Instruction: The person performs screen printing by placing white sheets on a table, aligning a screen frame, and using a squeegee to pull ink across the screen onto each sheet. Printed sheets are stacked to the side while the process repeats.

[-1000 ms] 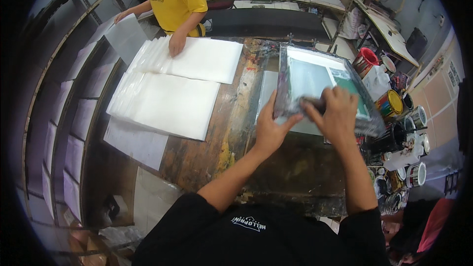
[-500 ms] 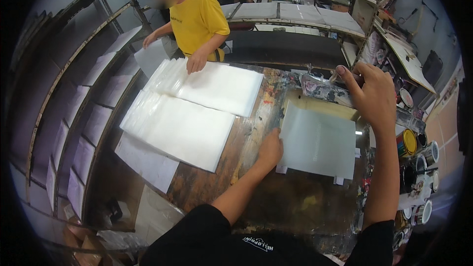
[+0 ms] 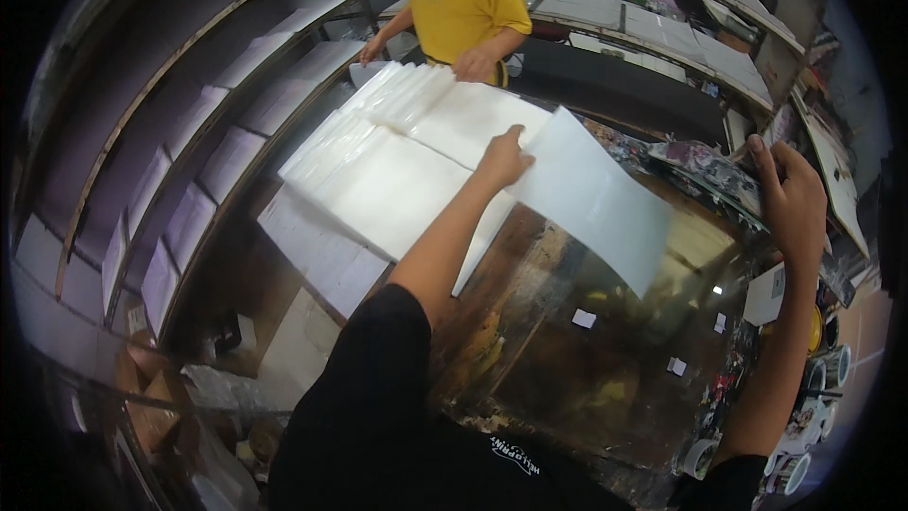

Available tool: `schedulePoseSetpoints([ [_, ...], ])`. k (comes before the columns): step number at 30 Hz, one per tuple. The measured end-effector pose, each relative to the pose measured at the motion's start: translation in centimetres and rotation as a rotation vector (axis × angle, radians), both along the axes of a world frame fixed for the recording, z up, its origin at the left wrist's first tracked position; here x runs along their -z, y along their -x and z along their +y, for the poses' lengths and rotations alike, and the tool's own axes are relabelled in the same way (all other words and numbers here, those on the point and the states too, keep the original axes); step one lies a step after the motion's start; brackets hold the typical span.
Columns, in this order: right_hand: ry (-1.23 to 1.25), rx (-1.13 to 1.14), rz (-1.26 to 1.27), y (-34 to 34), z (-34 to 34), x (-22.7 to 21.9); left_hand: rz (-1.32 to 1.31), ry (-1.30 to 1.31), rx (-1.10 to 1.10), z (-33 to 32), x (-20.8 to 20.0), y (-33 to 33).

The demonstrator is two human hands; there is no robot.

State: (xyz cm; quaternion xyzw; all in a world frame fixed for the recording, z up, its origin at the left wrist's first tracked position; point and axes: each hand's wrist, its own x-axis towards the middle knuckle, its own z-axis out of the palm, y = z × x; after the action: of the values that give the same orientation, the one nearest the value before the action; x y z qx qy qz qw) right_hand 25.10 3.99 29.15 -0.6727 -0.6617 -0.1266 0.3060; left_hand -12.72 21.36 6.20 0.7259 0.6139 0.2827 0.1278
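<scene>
A pale frosted plastic sheet (image 3: 596,199) is pinched at its left edge by my left hand (image 3: 506,161). It is lifted and slanted, its far left part over the stacked white sheets and its lower right corner over the dark worktable (image 3: 586,397). At the right, my right hand (image 3: 799,199) is raised with its fingers curled at the end of an ink-stained frame (image 3: 700,170); the exact grip is partly hidden. Small white tabs (image 3: 584,319) sit on the tabletop below the sheet.
Stacks of white plastic sheets (image 3: 369,180) cover the table's left part. Across it stands a co-worker in a yellow shirt (image 3: 463,0), one hand on the stack. Drying racks (image 3: 222,166) line the left and back; paint cans (image 3: 837,364) stand at the right.
My left hand has moved up and left, drawing the frosted sheet off the tabletop toward the stacks and uncovering the white tabs. My right hand stays raised by the frame. The view has shifted.
</scene>
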Motion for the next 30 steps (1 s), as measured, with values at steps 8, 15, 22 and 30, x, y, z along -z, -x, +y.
schedulePoseSetpoints([
  [8, -0.028, -0.031, -0.044, -0.4, -0.4, 1.9, 0.231, 0.06, -0.284, -6.4, 3.3, 13.9],
  [15, 0.009, -0.022, -0.064, -2.2, 0.5, 2.4, 0.59, 0.11, -0.625, -7.0, 1.0, 27.6],
  [22, -0.011, -0.034, -0.073, -2.5, 0.4, 3.0, 0.365, 0.428, -0.635, -2.7, -1.9, 31.8],
  [30, 0.009, -0.003, -0.036, -1.1, -0.7, 3.1, 0.523, 0.441, -0.602, -2.1, -1.8, 30.3],
])
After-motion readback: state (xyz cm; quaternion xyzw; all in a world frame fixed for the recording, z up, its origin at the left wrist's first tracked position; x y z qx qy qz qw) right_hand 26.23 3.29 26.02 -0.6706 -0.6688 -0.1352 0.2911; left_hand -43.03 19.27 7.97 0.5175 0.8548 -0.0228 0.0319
